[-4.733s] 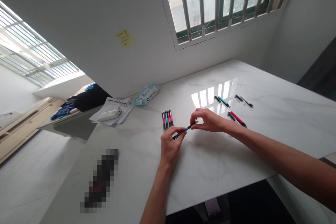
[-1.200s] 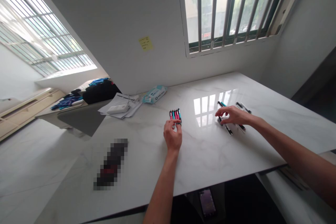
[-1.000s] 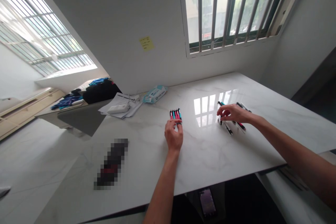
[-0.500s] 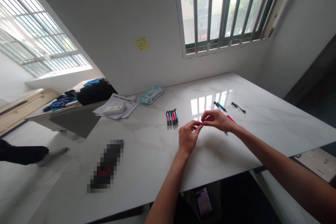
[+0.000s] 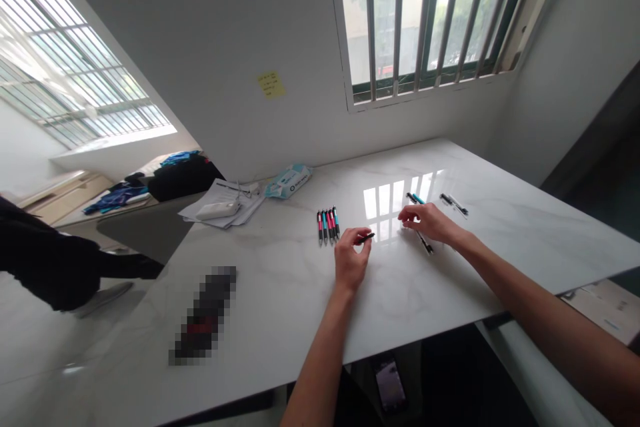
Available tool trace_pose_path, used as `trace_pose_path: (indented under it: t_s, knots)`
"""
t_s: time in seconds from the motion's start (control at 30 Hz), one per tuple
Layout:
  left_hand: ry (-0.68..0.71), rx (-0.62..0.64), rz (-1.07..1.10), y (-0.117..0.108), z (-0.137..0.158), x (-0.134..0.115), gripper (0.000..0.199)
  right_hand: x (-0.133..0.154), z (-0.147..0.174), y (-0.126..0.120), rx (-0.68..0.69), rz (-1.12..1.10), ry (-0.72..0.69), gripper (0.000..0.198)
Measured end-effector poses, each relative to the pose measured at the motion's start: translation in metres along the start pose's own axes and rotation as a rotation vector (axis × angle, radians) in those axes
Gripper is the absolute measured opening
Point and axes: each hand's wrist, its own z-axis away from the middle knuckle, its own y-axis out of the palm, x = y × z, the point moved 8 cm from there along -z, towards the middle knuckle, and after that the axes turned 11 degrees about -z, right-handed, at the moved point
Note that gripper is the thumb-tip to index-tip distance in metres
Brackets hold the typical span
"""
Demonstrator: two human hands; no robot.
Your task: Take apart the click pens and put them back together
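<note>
My left hand (image 5: 351, 259) is raised over the table, thumb and fingers closed on a short black pen part (image 5: 366, 238). To its left, several assembled pens (image 5: 328, 225) with red and blue barrels lie side by side in a row. My right hand (image 5: 425, 221) is low over the table on the right, its fingers curled together; what they hold, if anything, I cannot make out. Below that hand lies a thin black-tipped pen part (image 5: 425, 243), partly covered. Just behind it are black and teal pen parts (image 5: 416, 198). Farther right lie black and clear pen pieces (image 5: 454, 204).
On the white marbled table (image 5: 280, 293) stand a wipes pack (image 5: 289, 181) and papers with a white box (image 5: 219, 209). A pixelated dark object (image 5: 204, 317) lies front left. A phone (image 5: 389, 383) is below the table's edge. A person in dark clothes (image 5: 65, 260) is at left.
My hands, together before, have moved apart: the left slightly left with the black pen part now showing, the right towards the loose parts. The red piece near my right hand no longer shows.
</note>
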Motion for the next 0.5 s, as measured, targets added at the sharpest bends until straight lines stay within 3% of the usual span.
trace_pose_path:
  t_s: [0.1, 0.23, 0.33, 0.5]
  knots:
    - [-0.040, 0.004, 0.065, 0.001, 0.000, 0.005, 0.017, 0.018, -0.002, 0.011, -0.090, -0.297, 0.018, 0.024]
    - [-0.150, 0.020, 0.183, 0.003, -0.001, 0.015, 0.023, 0.045, -0.003, 0.050, -0.024, -0.661, 0.018, 0.036]
    - [-0.183, 0.020, 0.218, 0.003, -0.001, 0.019, 0.026, 0.050, 0.000, 0.065, -0.039, -0.726, 0.022, 0.036]
    - [-0.163, 0.027, 0.204, 0.005, -0.001, 0.018, 0.026, 0.046, 0.006, 0.067, -0.041, -0.758, 0.030, 0.035]
